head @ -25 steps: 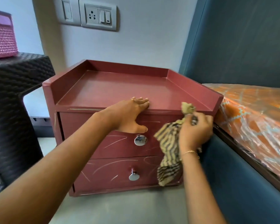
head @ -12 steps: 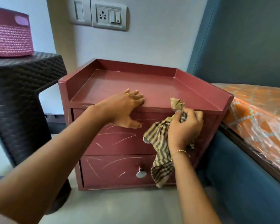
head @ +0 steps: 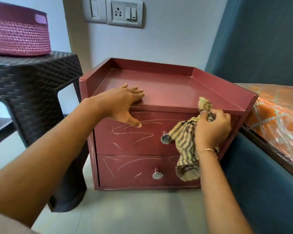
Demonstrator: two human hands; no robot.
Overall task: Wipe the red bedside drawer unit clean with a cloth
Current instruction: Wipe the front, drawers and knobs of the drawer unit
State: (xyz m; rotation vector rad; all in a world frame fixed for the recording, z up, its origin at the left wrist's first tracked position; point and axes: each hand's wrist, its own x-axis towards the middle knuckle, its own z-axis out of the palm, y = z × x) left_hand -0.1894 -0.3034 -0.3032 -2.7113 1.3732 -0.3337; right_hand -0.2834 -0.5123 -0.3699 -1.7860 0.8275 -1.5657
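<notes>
The red drawer unit (head: pixel 167 88) stands on the floor against the wall, with two drawers, metal knobs and pale scratch marks on the drawer fronts. My left hand (head: pixel 123 105) rests flat on the front edge of its top, thumb down on the upper drawer front. My right hand (head: pixel 211 127) grips a bunched striped cloth (head: pixel 184 149) against the right side of the upper drawer front. The cloth hangs down over both drawers and partly covers the upper knob (head: pixel 165 139).
A dark woven stool (head: pixel 32 78) stands close to the left of the unit, with a pink woven basket (head: pixel 17 38) on it. A blue upholstered bed frame (head: pixel 260 183) and an orange mattress (head: pixel 277 115) lie at the right. A switch plate (head: pixel 123 12) is on the wall.
My left hand slid left along the top's front edge. My right hand with the cloth moved from the top's right edge down onto the upper drawer front. The view shifted left.
</notes>
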